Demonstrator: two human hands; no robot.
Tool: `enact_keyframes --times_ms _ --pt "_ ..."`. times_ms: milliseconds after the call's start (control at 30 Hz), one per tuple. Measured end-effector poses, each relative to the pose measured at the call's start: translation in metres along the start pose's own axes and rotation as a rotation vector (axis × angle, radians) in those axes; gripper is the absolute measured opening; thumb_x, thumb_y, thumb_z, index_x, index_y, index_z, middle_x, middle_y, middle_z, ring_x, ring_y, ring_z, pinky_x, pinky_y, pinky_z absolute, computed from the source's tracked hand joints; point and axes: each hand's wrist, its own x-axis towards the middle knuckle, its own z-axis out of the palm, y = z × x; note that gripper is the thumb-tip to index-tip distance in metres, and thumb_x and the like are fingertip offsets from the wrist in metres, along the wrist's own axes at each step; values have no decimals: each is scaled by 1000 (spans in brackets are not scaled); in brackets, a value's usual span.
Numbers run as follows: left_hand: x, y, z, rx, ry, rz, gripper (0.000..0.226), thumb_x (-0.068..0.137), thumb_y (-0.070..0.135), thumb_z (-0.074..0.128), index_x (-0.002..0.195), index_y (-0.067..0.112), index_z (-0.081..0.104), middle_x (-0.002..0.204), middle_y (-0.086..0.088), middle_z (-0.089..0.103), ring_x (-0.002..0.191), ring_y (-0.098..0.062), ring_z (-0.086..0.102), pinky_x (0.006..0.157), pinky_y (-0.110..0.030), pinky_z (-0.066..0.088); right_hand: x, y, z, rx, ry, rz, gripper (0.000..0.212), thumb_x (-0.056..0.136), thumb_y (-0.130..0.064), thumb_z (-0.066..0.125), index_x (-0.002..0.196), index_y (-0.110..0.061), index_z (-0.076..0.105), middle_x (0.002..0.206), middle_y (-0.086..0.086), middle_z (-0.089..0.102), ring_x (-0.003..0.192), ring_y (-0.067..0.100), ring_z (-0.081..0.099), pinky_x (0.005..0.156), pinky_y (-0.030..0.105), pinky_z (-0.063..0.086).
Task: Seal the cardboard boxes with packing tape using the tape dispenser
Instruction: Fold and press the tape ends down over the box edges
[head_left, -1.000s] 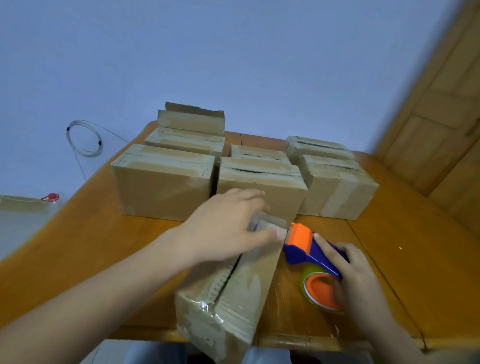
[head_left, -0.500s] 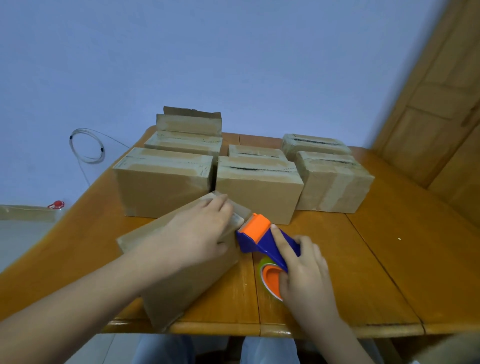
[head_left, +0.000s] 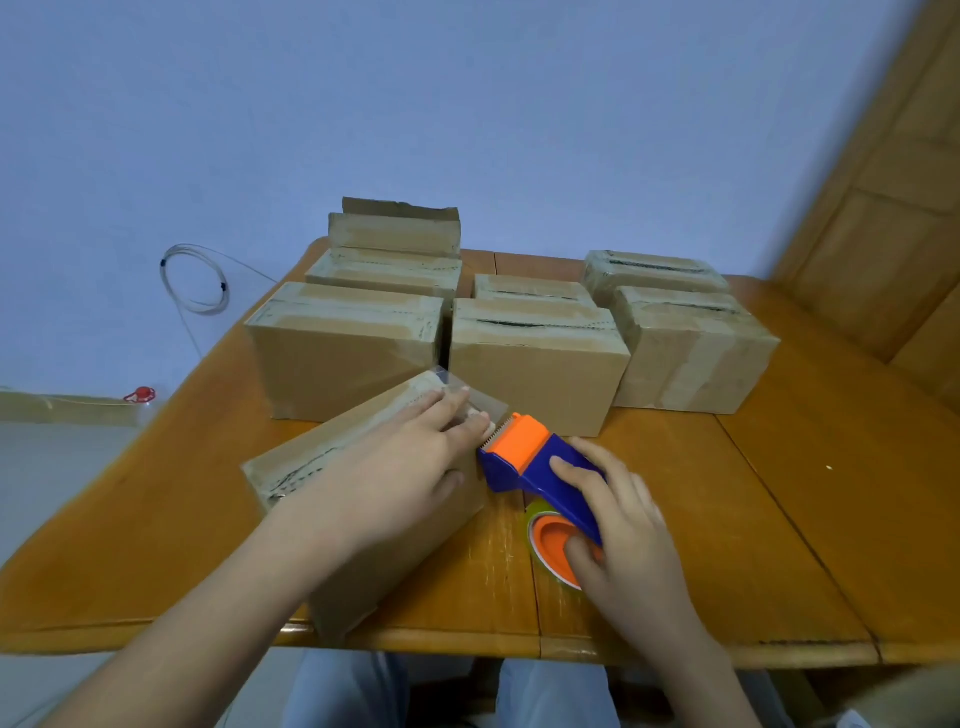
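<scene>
A cardboard box (head_left: 332, 457) lies at an angle near the table's front edge. My left hand (head_left: 410, 467) presses flat on its top, fingers straight over the far end where clear tape (head_left: 480, 402) sticks up. My right hand (head_left: 618, 525) grips the blue and orange tape dispenser (head_left: 530, 462), whose orange head and toothed blade sit against the box's right end. The tape roll (head_left: 550, 545) rests on the table under my hand.
Several taped cardboard boxes (head_left: 535, 358) stand in rows behind, on the wooden table (head_left: 753, 519). A wooden door (head_left: 893, 208) is at the right. A coiled wire (head_left: 195, 280) hangs on the blue wall at the left.
The box was turned from pointing toward me to lying at an angle across the table. My left hand stayed on its top, and the dispenser followed to the box's right end.
</scene>
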Motion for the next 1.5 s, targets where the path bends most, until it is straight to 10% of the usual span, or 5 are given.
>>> enact_keyframes --times_ms 500,1500 --pt "-2 18 6 -52 87 -145 54 105 26 33 153 36 9 162 9 3 149 -14 0 117 -25 11 -13 7 -5 -77 -22 31 112 52 -7 92 143 -33 33 137 -2 35 107 6 31 62 24 50" --pt "-3 11 7 -275 79 -146 55 101 24 45 149 39 22 159 14 9 147 -6 -1 117 -27 12 -24 -8 -41 -205 -250 75 121 37 -12 96 141 -28 39 132 3 42 85 14 46 51 22 47"
